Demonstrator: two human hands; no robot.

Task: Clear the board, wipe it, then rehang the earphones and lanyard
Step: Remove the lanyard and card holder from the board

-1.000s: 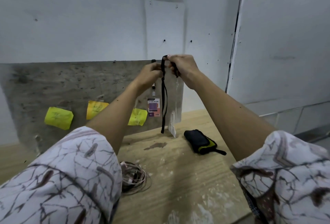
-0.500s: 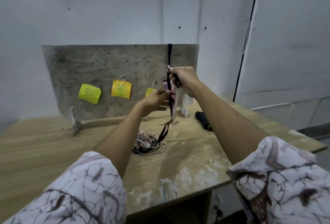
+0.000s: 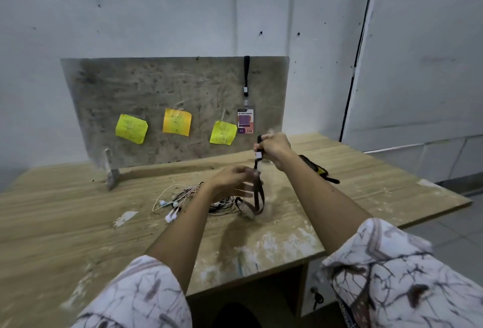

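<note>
The wooden table [image 3: 78,223] fills most of the room's near side, and at its back edge the grey board [image 3: 156,87] stands upright against the wall on a small metal foot [image 3: 111,173]. A second ago both hands were up at the board's top edge working a black strap loose; now they have come down over the table, and the strap has come with them. That looks like one lanyard taken off in the clearing stage. A second lanyard with its ID badge [image 3: 245,121] hangs on the board near its right end, and three sticky notes [image 3: 176,125] are stuck in a row to its left, so the board is not yet clear and wiping seems some way off. The right hand [image 3: 274,148] is closed tight round the top of the black lanyard [image 3: 257,194], whose loop dangles down and touches the table. The left hand [image 3: 230,180] hovers just beside the strap with fingers loosely spread; it is blurred, and I cannot tell whether it touches the strap. A tangle of earphones [image 3: 183,197] lies on the table under and beside the left hand, right where the strap is coming down, so the two could snag. A black and yellow pouch [image 3: 317,169] lies behind the right wrist.
</note>
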